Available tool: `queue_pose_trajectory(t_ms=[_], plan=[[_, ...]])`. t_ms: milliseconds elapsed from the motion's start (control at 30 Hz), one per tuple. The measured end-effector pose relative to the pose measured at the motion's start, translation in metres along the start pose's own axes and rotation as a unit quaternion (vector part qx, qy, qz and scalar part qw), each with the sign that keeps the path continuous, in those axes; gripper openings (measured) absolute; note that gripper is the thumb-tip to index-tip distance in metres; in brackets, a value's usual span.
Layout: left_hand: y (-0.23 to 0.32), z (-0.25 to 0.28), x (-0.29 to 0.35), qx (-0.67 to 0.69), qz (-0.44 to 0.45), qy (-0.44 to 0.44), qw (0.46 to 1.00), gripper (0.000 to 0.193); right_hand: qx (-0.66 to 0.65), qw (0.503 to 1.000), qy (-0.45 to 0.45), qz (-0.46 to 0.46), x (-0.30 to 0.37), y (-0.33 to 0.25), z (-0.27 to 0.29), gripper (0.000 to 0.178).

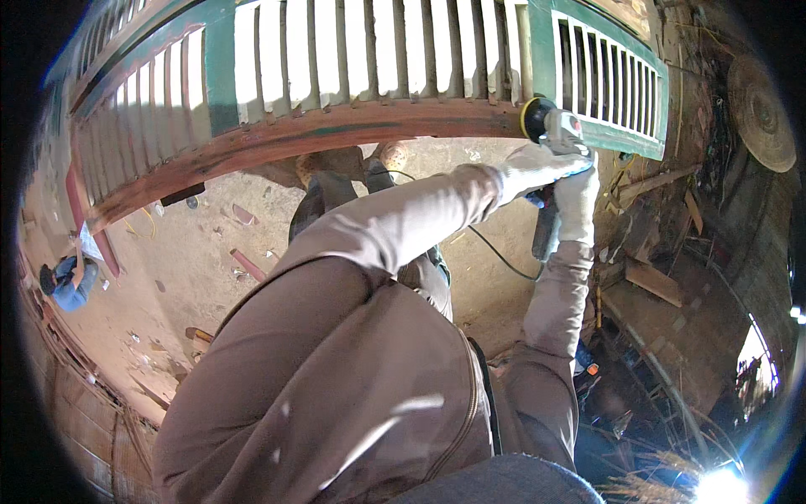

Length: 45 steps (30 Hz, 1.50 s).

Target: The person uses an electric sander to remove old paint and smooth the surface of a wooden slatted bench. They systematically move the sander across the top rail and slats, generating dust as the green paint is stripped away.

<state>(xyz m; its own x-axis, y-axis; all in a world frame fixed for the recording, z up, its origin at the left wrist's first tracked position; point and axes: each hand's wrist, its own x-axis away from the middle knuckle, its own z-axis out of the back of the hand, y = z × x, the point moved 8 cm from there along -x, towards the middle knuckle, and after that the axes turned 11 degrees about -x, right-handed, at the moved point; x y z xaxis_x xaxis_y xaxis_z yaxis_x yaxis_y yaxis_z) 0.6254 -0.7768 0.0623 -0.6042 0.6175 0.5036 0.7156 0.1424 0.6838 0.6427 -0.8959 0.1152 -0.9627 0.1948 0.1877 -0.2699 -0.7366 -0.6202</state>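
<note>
Left hand (pixel 537 165), in a pale glove showing blue patches, is curling over the front of a power tool at the upper right of the picture. Just below, the right hand (pixel 579 197), gloved alike, is wrapping around the tool's body; its fingers are partly hidden, so how tightly it is gripping cannot be told.

Dusty tan ground (pixel 185 269) is filling much of the middle and left. Across the top, a long slatted wooden panel with green-painted posts (pixel 220 67) is standing in strong sunlight. Its curved-looking reddish-brown wooden rail (pixel 336 126), streaked with leftover green, is running from lower left to upper right, toward the hands. At its right end, the grey angle grinder (pixel 562 130) is holding a round black disc with a yellow rim (pixel 534 118) close against the wood; exact contact is hard to see. A thin dark cord (pixel 504 258) is looping below.

For an even surface, light pressure, a steady two-handed hold and constant sweeping would probably be serving best, since lingering could gouge the rail. Care near the slat ends and a cord kept clear of the disc would be helping too.
</note>
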Motion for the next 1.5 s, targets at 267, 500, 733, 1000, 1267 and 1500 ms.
queue_pose_trajectory(t_ms=[267,500,733,1000,1267,1500], plan=[[-0.015,0.050,0.052,0.036,-0.107,0.117,0.987,0.048,0.032,0.998,-0.047,0.028,0.036,-0.064,-0.056,0.060],[-0.026,0.012,0.041,0.142,-0.146,0.097,0.974,0.035,0.054,0.992,-0.055,0.096,0.041,-0.042,-0.032,0.067],[-0.015,-0.081,-0.059,0.040,0.023,-0.019,0.999,0.062,0.032,0.999,0.001,-0.004,-0.024,0.077,0.068,0.046],[-0.025,-0.002,0.036,-0.001,-0.093,0.135,0.986,0.058,-0.079,0.991,-0.086,0.072,0.025,-0.043,-0.017,0.058],[-0.025,0.104,0.183,0.241,-0.312,0.304,0.867,0.033,0.023,0.905,-0.239,0.350,0.070,-0.171,-0.153,0.066],[-0.033,0.210,0.262,0.367,-0.316,0.422,0.767,0.050,0.111,0.858,-0.355,0.353,0.109,-0.311,-0.259,0.073]])
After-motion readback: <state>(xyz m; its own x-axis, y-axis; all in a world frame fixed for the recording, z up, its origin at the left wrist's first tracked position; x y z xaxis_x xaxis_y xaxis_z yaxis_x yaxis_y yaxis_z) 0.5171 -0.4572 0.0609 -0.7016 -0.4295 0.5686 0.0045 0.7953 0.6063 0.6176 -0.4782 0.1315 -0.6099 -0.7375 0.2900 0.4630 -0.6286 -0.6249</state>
